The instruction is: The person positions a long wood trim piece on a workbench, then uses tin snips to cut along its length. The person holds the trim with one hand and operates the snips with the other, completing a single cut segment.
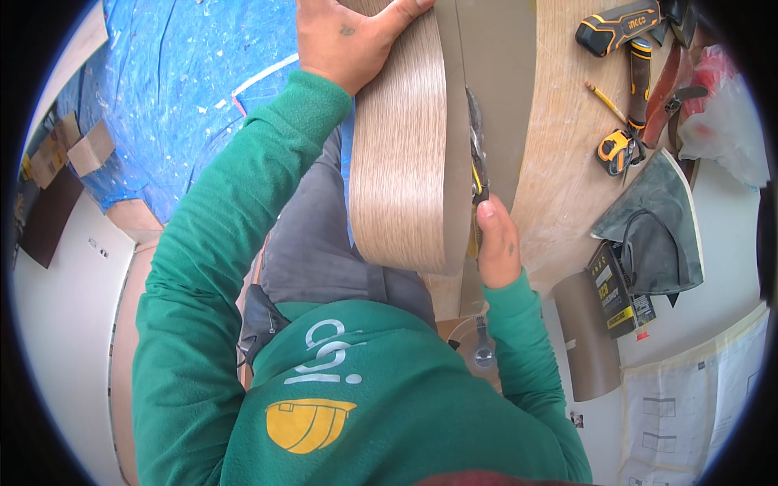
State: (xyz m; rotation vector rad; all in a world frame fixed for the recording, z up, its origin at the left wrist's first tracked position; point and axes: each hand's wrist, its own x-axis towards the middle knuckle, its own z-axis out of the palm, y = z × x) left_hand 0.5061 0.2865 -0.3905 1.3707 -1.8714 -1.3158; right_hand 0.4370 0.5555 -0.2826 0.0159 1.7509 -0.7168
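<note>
A wood-grain laminate sheet [397, 162] curls back over itself in front of me, its plain brown underside [498, 49] facing up on the right with a thin line along it. My left hand [344, 40] holds the curled part at the top of the view, thumb stretched across the grain; its fingertips run out of the picture. Closed around the handles of metal snips [477, 146], my right hand [498, 243] has its thumb on top. The snips' blades point away from me and lie along the sheet beside the curl. Most of the right fingers are hidden.
The sheet lies on a pale wooden board [559, 154]. At right are a black-and-orange power tool [620, 28], a pencil [604, 100], a tape measure [617, 150], a plastic bag [721, 130] and a dark box [620, 296]. Blue tarp [186, 97] covers the floor left.
</note>
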